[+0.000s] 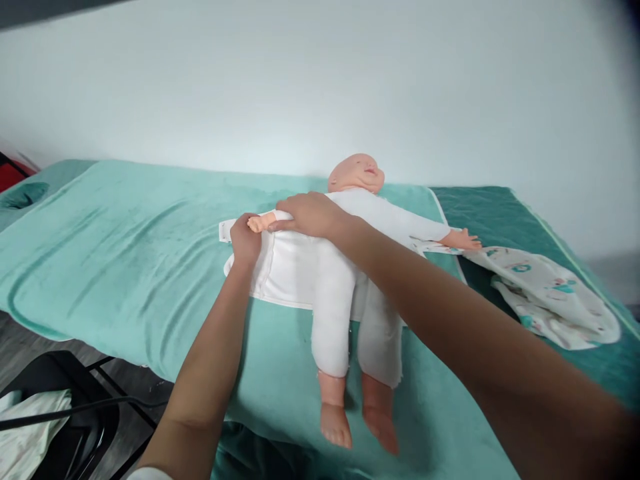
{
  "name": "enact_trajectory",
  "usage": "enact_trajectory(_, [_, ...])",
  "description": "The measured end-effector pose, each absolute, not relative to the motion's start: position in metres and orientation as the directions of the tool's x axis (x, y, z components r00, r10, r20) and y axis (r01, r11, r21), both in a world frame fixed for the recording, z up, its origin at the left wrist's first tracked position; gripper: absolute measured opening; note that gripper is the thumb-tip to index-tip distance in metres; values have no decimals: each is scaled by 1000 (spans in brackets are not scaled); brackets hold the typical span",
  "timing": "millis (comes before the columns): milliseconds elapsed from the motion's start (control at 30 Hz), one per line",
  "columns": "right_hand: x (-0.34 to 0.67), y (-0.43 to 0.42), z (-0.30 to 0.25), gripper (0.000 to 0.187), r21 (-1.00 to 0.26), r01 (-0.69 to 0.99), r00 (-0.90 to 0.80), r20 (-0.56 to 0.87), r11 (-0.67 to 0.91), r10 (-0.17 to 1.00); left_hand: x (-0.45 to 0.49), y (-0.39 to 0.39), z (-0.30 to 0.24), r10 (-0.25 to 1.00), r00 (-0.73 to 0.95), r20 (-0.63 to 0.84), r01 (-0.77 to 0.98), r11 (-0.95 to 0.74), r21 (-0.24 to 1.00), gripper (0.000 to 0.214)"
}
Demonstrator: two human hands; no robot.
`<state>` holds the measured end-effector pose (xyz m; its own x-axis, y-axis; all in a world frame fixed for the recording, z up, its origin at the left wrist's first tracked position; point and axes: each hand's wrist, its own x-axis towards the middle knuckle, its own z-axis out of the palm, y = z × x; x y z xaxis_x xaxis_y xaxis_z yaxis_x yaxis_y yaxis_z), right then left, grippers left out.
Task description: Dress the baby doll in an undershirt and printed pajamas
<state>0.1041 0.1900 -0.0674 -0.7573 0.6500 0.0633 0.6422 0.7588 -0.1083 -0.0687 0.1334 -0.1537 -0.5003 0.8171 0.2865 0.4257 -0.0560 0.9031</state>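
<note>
A baby doll (357,177) in white clothing lies on its back on a teal-covered table (125,233), head toward the wall, bare feet toward me. A white garment (293,270) is spread open under and beside its torso. My left hand (245,240) is closed on the garment's edge right by the doll's small hand (257,223). My right hand (310,213) reaches across the torso and grips the white sleeve at the doll's wrist, fingers curled. The doll's other arm (440,233) stretches out to the right.
A patterned white cloth (555,293) lies crumpled at the table's right end on a darker green towel (480,207). A black chair (60,400) with light fabric and a cable on it stands at lower left. A white wall runs behind the table.
</note>
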Motion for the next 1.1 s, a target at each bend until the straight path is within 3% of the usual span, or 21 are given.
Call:
enact_trajectory(167, [102,191,-70,63,-35,691,-721,37,722,691,-78,132,-153,817,-548,177,191,-84,978,10])
enact_trajectory(400, [103,192,-71,63,-35,709,-705,6,705,709,-77,138,-157,784,-608,127,79,-100,992,10])
enact_trajectory(600, [105,188,-69,61,-41,706,-707,17,707,707,-70,133,-153,703,-678,214,195,-108,975,14])
enact_trajectory(767, [104,185,-70,63,3,705,-709,-4,709,705,-63,126,-147,712,-655,252,227,-133,965,14])
enact_trajectory(1000, [95,187,-78,62,54,720,-694,29,692,719,-53,121,-146,733,-504,457,487,-196,851,14])
enact_trajectory(1100, [89,188,-84,47,72,724,-690,57,686,722,-46,119,-144,785,-361,504,576,-237,782,13])
